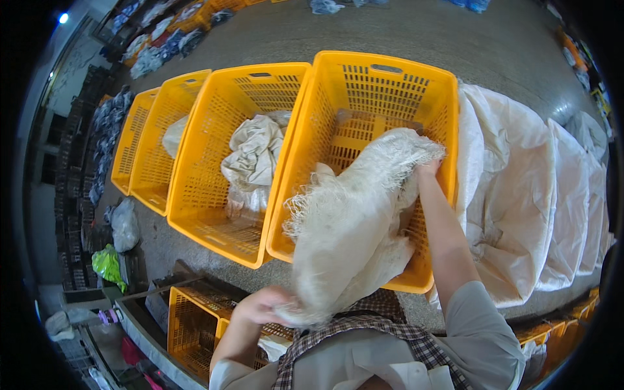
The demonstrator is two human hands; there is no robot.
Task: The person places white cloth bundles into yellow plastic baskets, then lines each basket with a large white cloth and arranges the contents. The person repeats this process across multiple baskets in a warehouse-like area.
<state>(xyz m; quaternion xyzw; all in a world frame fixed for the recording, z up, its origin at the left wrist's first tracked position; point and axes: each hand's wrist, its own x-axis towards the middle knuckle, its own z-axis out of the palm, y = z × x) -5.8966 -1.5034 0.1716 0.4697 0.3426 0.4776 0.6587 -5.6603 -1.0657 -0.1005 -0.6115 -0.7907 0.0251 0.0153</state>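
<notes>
A big off-white cloth [351, 208] with frayed, stringy edges hangs across the right-hand yellow crate [387, 68], spilling over its near rim. At the cloth's near end, close to my apron, my left hand [266, 305] is closed on a corner, slightly smeared by motion. My right hand [427, 170] reaches over the crate's right side and grips the far end, its fingers partly hidden by the fabric. The cloth covers much of this crate's inside.
To the left stand more yellow crates [195, 195], one holding crumpled cream cloth [257, 149]. Large white woven sacks [513, 195] stand in a row on the right. Below left are a metal-edged bench [156, 341] and another crate [188, 325]. A green bag [109, 265] lies farther left.
</notes>
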